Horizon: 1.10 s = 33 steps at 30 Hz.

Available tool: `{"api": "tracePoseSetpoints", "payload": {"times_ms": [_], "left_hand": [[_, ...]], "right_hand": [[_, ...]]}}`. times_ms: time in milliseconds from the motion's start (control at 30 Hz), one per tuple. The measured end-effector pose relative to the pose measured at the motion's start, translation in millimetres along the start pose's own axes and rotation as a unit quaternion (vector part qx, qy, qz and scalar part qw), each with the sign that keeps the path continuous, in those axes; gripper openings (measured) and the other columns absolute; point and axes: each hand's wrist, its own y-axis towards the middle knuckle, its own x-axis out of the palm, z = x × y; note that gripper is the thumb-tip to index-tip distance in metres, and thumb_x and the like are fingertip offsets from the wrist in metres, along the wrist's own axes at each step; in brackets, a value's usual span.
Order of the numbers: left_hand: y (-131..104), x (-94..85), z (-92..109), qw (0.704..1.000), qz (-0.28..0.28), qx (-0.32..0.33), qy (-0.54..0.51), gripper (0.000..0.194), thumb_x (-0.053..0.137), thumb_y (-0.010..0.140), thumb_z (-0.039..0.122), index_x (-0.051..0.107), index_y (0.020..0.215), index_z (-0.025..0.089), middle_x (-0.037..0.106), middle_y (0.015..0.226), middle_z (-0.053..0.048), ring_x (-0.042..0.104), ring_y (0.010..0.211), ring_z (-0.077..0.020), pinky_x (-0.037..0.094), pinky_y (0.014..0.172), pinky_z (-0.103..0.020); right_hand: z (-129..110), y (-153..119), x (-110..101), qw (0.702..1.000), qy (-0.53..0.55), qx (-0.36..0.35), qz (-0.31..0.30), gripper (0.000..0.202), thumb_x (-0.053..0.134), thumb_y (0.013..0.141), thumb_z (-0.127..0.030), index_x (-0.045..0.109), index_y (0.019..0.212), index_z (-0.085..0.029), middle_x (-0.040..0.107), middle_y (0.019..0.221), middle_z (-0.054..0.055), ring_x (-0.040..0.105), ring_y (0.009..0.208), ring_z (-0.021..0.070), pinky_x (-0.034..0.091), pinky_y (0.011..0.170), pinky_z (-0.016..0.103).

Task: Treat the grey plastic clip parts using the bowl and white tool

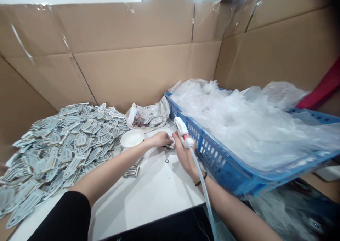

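Counter [148, 195]: white, mid-view
Basket [214, 154]: blue, R side, heaped w/ clear bags [231, 120]
Pile [79, 141]: grey pcs, L side
R hand [183, 154]: gripping glue gun [182, 129], nozzle pointing away
L hand [160, 139]: fingertips pinching small pc [170, 146]
Small pc: btwn hands, over counter, mostly hidden; step prob. lining it up; next move calls for steady pinch, nozzle clear of fingers

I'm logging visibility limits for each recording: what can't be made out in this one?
All in the head view:
Small piece: shape mostly covered by the fingers of the left hand and right hand.
Pale tube: far end cut off by the bottom edge.
Blue basket: floor hidden under heaped plastic.
White tool: markings too small to read.
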Motion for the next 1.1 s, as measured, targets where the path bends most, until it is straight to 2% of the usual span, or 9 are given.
{"api": "tracePoseSetpoints", "payload": {"times_ms": [100,167,433,700,867,967,1033,1100], "left_hand": [[5,5.0,-4,0.998,-0.03,-0.016,-0.046,0.03,0.069,0.073,0.036,0.057,0.052,0.017,0.049,0.046,0.002,0.044,0.044,-0.0126,0.031,0.048,-0.026],[2,4.2,-7,0.997,-0.023,-0.02,-0.074,0.031,0.067,0.076,0.038,0.055,0.056,0.017,0.048,0.047,0.002,0.042,0.042,-0.0119,0.031,0.045,-0.025],[-26,-19.6,-13,0.983,0.132,0.027,-0.121,0.02,0.046,0.093,0.038,0.048,0.084,0.02,0.057,0.071,0.0,0.055,0.061,-0.013,0.04,0.053,-0.021],[-56,-35.3,-15,0.967,0.218,0.076,-0.108,0.017,0.044,0.095,0.032,0.047,0.084,0.02,0.043,0.064,0.005,0.041,0.058,-0.0123,0.033,0.058,-0.024],[-83,-48.4,-7,0.962,0.237,0.108,-0.081,0.021,0.046,0.096,0.037,0.051,0.086,0.019,0.042,0.065,0.005,0.037,0.059,-0.0117,0.029,0.057,-0.024],[-97,-55.2,-13,0.964,0.242,0.091,-0.055,0.023,0.045,0.096,0.038,0.052,0.087,0.019,0.044,0.065,0.005,0.04,0.059,-0.0121,0.03,0.057,-0.024],[-106,-57.5,-22,0.967,0.248,0.058,0.004,0.02,0.048,0.095,0.035,0.053,0.084,0.019,0.05,0.066,0.004,0.046,0.06,-0.0134,0.033,0.058,-0.025],[-117,-56.2,-32,0.951,0.284,0.037,0.116,0.012,0.051,0.094,0.026,0.055,0.085,0.019,0.058,0.074,0.0,0.053,0.068,-0.0167,0.037,0.062,-0.027]], "right_hand": [[-4,0,-2,1.0,0.003,0.02,-0.005,0.025,0.056,0.085,-0.044,0.054,0.073,-0.022,0.06,0.066,0.002,0.055,0.064,0.0183,0.045,0.06,0.029],[-5,0,-3,0.999,0.017,0.031,-0.01,0.026,0.057,0.084,-0.045,0.053,0.072,-0.022,0.057,0.063,0.001,0.052,0.061,0.0176,0.044,0.059,0.029],[-5,0,-3,0.999,0.021,0.037,-0.014,0.024,0.057,0.084,-0.044,0.052,0.074,-0.023,0.052,0.058,-0.002,0.05,0.057,0.017,0.042,0.059,0.029],[-1,-4,-1,0.999,0.002,0.031,-0.017,0.032,0.059,0.086,-0.046,0.049,0.064,-0.024,0.051,0.053,-0.002,0.049,0.053,0.0174,0.042,0.057,0.03],[0,-4,-1,0.999,-0.002,0.029,-0.029,0.031,0.06,0.085,-0.047,0.05,0.065,-0.025,0.052,0.053,-0.001,0.049,0.052,0.0174,0.041,0.053,0.029],[0,-5,-1,0.999,0.007,0.04,-0.034,0.031,0.06,0.084,-0.047,0.051,0.066,-0.024,0.05,0.051,-0.002,0.048,0.05,0.0165,0.038,0.05,0.029],[1,-6,0,0.998,0.014,0.042,-0.038,0.031,0.061,0.083,-0.048,0.053,0.068,-0.022,0.051,0.052,-0.002,0.048,0.049,0.0154,0.037,0.049,0.028],[3,-6,1,0.998,0.014,0.038,-0.042,0.031,0.061,0.082,-0.049,0.055,0.071,-0.021,0.052,0.053,-0.003,0.048,0.05,0.0146,0.037,0.049,0.027]]}}
